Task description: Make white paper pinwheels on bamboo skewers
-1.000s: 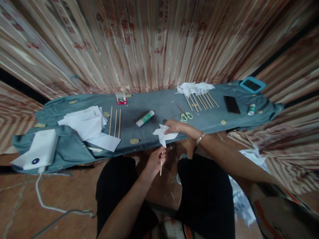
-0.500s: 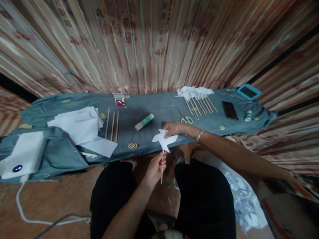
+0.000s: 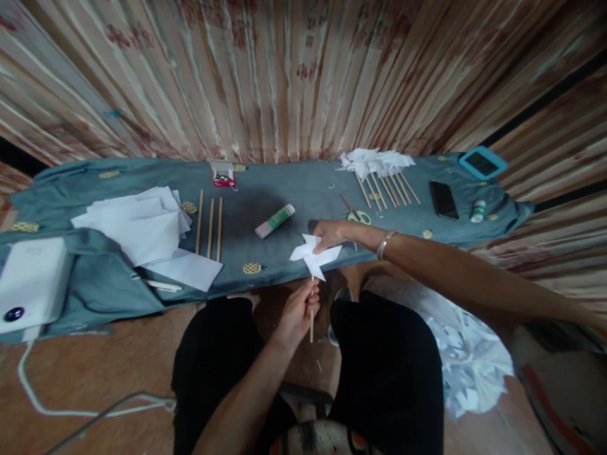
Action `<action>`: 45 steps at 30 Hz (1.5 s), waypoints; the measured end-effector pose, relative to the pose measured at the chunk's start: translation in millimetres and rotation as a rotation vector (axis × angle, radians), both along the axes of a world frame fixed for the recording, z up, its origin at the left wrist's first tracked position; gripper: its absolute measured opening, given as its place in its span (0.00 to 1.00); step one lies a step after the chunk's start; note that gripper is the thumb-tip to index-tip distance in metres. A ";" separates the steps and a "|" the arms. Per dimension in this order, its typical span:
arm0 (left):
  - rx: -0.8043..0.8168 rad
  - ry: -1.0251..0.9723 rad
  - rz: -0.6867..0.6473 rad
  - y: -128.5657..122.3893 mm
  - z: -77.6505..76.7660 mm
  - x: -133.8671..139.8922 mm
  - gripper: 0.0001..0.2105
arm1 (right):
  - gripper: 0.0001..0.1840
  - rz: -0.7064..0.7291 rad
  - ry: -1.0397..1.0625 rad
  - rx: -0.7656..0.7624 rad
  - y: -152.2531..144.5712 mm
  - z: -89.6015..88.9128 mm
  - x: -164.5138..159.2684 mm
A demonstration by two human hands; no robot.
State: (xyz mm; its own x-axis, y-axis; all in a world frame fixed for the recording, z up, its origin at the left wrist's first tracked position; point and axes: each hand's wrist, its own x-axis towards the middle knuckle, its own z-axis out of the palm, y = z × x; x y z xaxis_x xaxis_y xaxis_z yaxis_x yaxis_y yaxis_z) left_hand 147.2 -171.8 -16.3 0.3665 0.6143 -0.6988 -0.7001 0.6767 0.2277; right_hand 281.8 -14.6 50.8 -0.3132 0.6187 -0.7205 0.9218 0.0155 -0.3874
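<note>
L hand (image 3: 298,308) has its fingers closed round a stick (image 3: 312,332), just off the near edge of the bench (image 3: 303,189), approx. mid-length. R hand (image 3: 331,234) pinches the pinwheel (image 3: 310,258) close to its centre, thumb on top, hiding part of one blade. Pinwheel's over that near edge, stick running down from under it.

Other stuff: glue (image 3: 275,221) lies just beyond the pinwheel, a bit L, at a slant. Scissors (image 3: 359,217) sit right behind the R wrist, handles nearest it, so that arm's in the way from the near side. Pile of pinwheels (image 3: 377,163) at far edge, R of mid, their sticks pointing nearer. Toward R end: phone (image 3: 444,200), then small tube (image 3: 478,212); blue tablet (image 3: 482,163) by far R corner.

L half: red box (image 3: 223,174), lid up, metal bits inside, near far edge; 3 loose sticks (image 3: 210,227) approx. parallel; paper (image 3: 137,221) in a messy stack beside them; pen (image 3: 164,285) by near edge; white device (image 3: 33,284) at near L corner, cable (image 3: 28,379) dropping floorward. Bag of scraps (image 3: 469,354) on floor, R side, partly behind the knee.
</note>
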 end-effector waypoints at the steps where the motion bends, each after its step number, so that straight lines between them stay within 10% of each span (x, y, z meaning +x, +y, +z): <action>1: -0.002 0.000 0.001 -0.1 -0.6 0.0 0.02 | 0.11 0.001 -0.004 -0.001 -0.2 0.4 0.0; 45: 0.067 0.000 0.016 -2.8 -8.3 -0.3 0.03 | 0.16 -0.238 0.219 -0.093 -9.9 -3.7 10.5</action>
State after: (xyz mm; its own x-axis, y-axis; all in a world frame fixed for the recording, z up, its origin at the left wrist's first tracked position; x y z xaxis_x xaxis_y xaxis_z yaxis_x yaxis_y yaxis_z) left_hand 146.9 -174.5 -24.6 0.3566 0.6652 -0.6560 -0.7108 0.6489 0.2715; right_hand 292.4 -24.5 47.1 -0.3213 0.6281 -0.7087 0.7902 -0.2346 -0.5662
